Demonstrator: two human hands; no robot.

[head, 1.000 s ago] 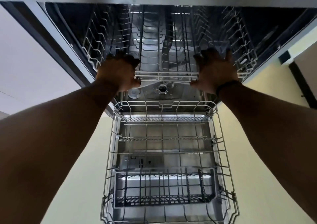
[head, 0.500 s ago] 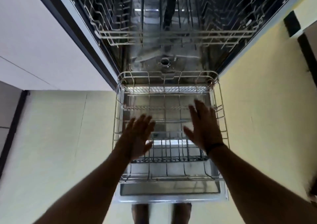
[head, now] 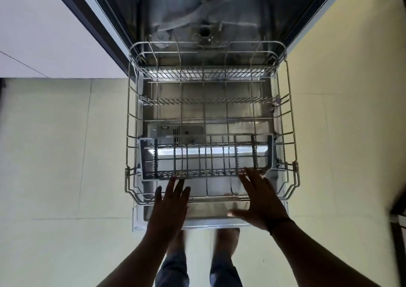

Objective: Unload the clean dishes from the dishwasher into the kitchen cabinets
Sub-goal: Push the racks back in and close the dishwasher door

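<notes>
Both hands have come off the upper rack and dropped to the near end of the lower rack; that upper rack, in view a second ago, is now out of frame.

Lower rack: wire, pulled fully out over the open dishwasher door. No dishes visible in it. Rows of tines run across its far and middle sections. Grey cutlery basket sits crosswise in its near section, nothing visible inside.

Left hand: fingers straight and spread, palm down, over the rack's near rail, fingertips reaching the cutlery basket's near edge. Holding nothing. Can't tell whether it actually touches the wire.

Right hand: also flat, fingers spread, thumb pointing left over the door's edge, fingertips at the basket's near right corner. Holding nothing. Dark band on that wrist.

Hands are apart, one toward each side of the rack front.

Dishwasher tub open beyond the rack, spray arm and drain visible on its floor.

Person's two legs stand just short of the door edge on pale floor tiles. White cabinet front to the left of the tub.
</notes>
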